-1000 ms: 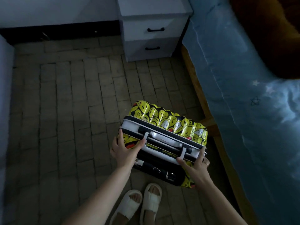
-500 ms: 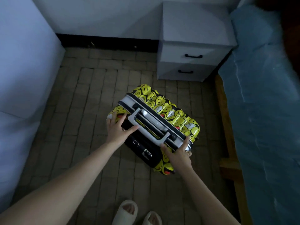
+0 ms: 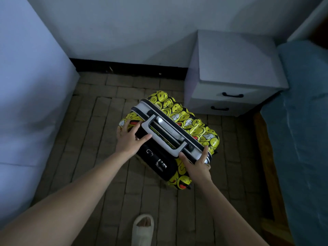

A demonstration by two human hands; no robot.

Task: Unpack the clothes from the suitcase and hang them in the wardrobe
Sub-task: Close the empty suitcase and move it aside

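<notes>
A hard suitcase (image 3: 188, 121) printed with yellow smiley faces stands closed on the brick floor, seen from above. Its white rim and grey pull handle (image 3: 165, 134) face up. My left hand (image 3: 129, 139) rests on the left end of its top, fingers straight over the yellow shell and thumb pointing at the handle. My right hand (image 3: 197, 166) grips the right end, thumb and forefinger on the white rim and the other fingers curled round the side. No clothes are visible, and no wardrobe can be made out.
A white two-drawer nightstand (image 3: 236, 68) stands just behind and right of the suitcase. A bed with a blue cover (image 3: 301, 130) and wooden frame runs along the right. A pale padded surface (image 3: 26, 103) fills the left. My slippered foot (image 3: 142, 229) is below.
The suitcase has turned and shifted left, away from the bed and towards the middle of the floor. Both hands stay on its top ends. The view has lifted towards the wall.
</notes>
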